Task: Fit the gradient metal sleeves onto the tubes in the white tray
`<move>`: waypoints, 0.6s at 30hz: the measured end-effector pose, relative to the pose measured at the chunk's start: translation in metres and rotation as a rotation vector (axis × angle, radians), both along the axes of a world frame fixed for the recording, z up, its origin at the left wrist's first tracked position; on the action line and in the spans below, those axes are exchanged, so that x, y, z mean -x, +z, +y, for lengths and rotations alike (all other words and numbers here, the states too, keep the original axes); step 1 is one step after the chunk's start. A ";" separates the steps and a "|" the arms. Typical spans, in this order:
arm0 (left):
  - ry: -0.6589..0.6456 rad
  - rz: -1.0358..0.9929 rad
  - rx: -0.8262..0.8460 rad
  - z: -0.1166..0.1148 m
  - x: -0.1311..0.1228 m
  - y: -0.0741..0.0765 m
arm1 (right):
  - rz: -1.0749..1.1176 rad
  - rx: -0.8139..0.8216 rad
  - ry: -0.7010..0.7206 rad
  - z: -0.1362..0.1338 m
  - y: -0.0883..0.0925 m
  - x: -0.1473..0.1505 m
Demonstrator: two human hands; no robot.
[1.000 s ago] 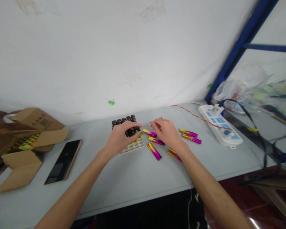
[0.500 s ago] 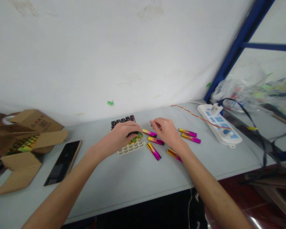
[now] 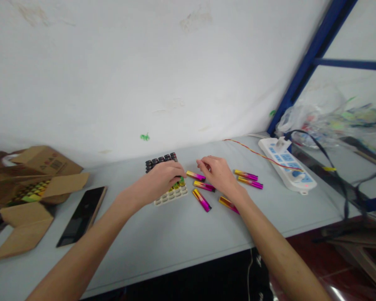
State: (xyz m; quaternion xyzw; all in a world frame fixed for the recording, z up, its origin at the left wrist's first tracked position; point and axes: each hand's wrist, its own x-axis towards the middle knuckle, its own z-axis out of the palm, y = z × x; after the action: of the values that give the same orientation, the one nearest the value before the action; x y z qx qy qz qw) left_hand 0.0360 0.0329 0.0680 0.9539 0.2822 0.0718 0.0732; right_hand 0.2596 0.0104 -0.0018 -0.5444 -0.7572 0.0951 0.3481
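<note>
A pale slotted tray (image 3: pixel 171 198) stands on the table, with several black-topped lighters (image 3: pixel 161 159) upright in its far rows. Over the tray, my left hand (image 3: pixel 163 177) is closed, its fingertips down on a yellow-green lighter (image 3: pixel 181 182) at the right side of the tray; the hand hides much of the slots. My right hand (image 3: pixel 217 173) rests just right of the tray with fingers curled together, and what they hold, if anything, is hidden. Yellow-and-purple lighters lie around it: one (image 3: pixel 201 200) below, another (image 3: pixel 204 186) by the fingers, a third (image 3: pixel 228 205) partly under the wrist.
Two more lighters (image 3: pixel 250 182) lie to the right. Beyond them is a white power strip (image 3: pixel 288 165) with a red-yellow wire (image 3: pixel 253 151) across it. A phone (image 3: pixel 81 216) and an open cardboard box (image 3: pixel 54 165) of lighters are at left. A blue frame (image 3: pixel 301 79) stands at right.
My left hand has shifted slightly over the tray, and its fingers have lowered at the tray's right side. My right hand has stayed almost where it was.
</note>
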 end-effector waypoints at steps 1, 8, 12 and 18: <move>0.006 0.005 0.008 0.000 0.000 0.000 | -0.001 0.001 0.001 0.000 0.000 0.000; 0.014 -0.024 -0.019 -0.005 0.004 -0.022 | -0.003 0.002 0.006 0.001 -0.001 -0.001; -0.023 -0.101 -0.154 -0.009 0.015 -0.022 | 0.013 -0.007 -0.026 0.002 -0.003 -0.006; 0.203 -0.349 -0.251 -0.003 0.061 0.001 | 0.035 -0.037 -0.064 0.009 -0.007 -0.024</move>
State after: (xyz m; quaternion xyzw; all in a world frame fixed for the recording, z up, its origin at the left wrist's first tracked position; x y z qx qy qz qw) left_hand -0.0250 0.0297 0.0689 0.8953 0.3487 0.2772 -0.0061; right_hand 0.2834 0.0193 -0.0091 -0.5602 -0.7348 0.0794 0.3741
